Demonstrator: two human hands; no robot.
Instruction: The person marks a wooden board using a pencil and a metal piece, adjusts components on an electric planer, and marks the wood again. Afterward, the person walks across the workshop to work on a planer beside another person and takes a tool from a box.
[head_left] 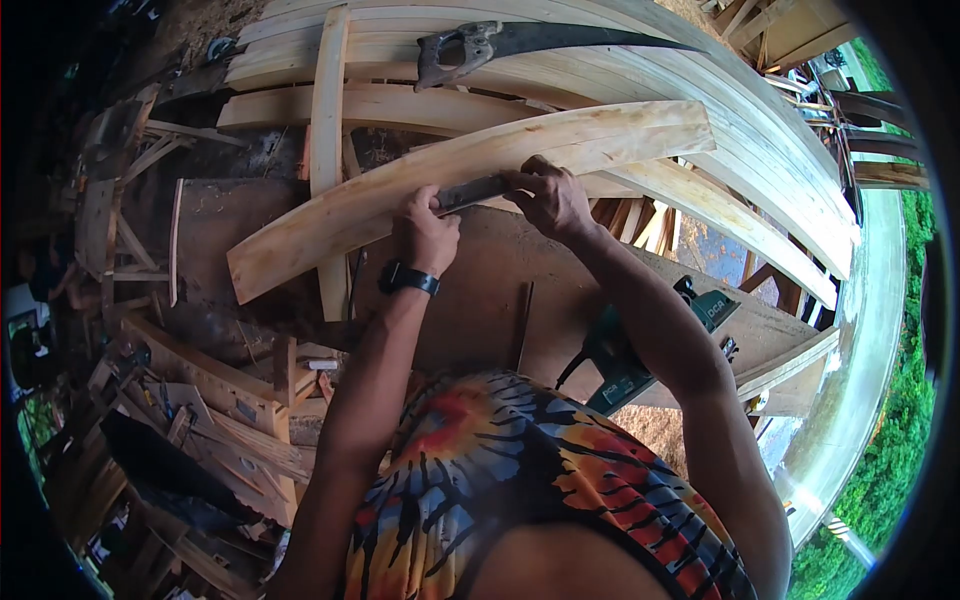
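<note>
A short, dark flat bar (472, 192) spans the gap between my two hands over the lower edge of a pale wooden plank (350, 215). My left hand (428, 232), with a black watch on its wrist, is closed around the bar's left end. At the other end, the fingers of my right hand (552, 200) pinch the bar, knuckles up. The plank lies at a slant across another upright-running board (330, 110). What kind of tool the bar is, I cannot tell.
A handsaw (540, 40) rests on a stack of long boards (690, 80) beyond the plank. Near my right forearm sits a green power tool (625, 375) on a brown panel (460, 285). Scrap wood (220, 430) is piled at the lower left.
</note>
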